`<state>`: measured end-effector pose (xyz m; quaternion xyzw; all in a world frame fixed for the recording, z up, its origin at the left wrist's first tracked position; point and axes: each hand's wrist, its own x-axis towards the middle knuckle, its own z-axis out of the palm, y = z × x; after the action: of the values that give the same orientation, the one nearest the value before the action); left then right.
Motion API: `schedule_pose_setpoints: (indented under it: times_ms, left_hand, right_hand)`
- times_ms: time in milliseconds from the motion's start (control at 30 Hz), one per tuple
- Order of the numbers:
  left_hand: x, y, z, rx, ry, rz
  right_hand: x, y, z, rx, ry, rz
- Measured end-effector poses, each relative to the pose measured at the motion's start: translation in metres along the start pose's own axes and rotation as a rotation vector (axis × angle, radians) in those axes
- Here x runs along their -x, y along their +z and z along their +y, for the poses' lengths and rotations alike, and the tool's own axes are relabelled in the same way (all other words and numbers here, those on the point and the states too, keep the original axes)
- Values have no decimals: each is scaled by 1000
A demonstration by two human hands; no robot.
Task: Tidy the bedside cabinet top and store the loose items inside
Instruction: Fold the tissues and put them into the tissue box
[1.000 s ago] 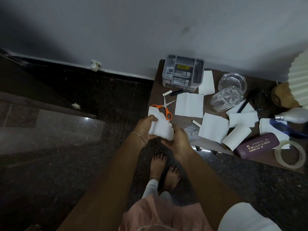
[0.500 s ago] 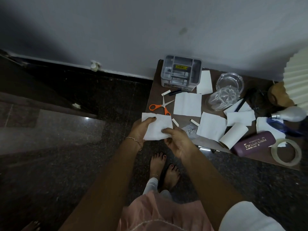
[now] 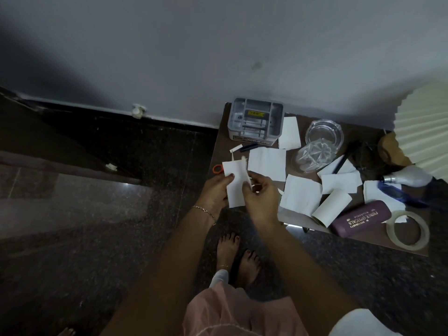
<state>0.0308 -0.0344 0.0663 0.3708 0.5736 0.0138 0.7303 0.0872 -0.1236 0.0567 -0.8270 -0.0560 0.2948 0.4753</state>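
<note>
Both left hand (image 3: 214, 190) and right hand (image 3: 260, 197) pinch a paper sheet (image 3: 234, 183), seemingly hiding most of the scissors (image 3: 217, 169).

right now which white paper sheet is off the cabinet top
The white paper sheet gripped in the left hand; the rest lie flat on the brown cabinet.

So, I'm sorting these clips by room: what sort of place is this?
Probably a bedroom: a small brown cabinet top against the wall, a pleated lampshade at one end, and a spectacle case among loose paper sheets.
</note>
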Motion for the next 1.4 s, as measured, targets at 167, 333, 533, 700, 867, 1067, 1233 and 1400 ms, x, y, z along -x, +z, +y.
schedule_pose_setpoints:
  times_ms: [167, 333, 533, 700, 867, 1067, 1233, 1400]
  left_hand:
    - [7, 23, 16, 284, -76, -166]
    - [-7, 33, 25, 178, 93, -43]
    - [-22, 41, 63, -33, 210, -132]
    - [-47, 54, 119, -320, 361, -187]
    - [-73, 60, 162, -526, 515, -172]
    - [-105, 56, 174, -780, 666, -3]
    - [-117, 57, 176, -807, 685, 50]
    - [-126, 58, 175, -857, 677, 29]
  right_hand:
    - [-2, -6, -14, 13, -91, -100]
    - [-17, -19, -22, -12, -204, -61]
    - [-66, -31, -37, 58, -289, -4]
    - [-120, -37, -73, 155, -350, -41]
    - [-158, -40, -108, 276, -381, 55]
    - [-185, -34, -109, 323, -413, 54]
    - [-196, -34, -106, 393, -381, 36]
    - [-199, -32, -106, 406, -364, -1]
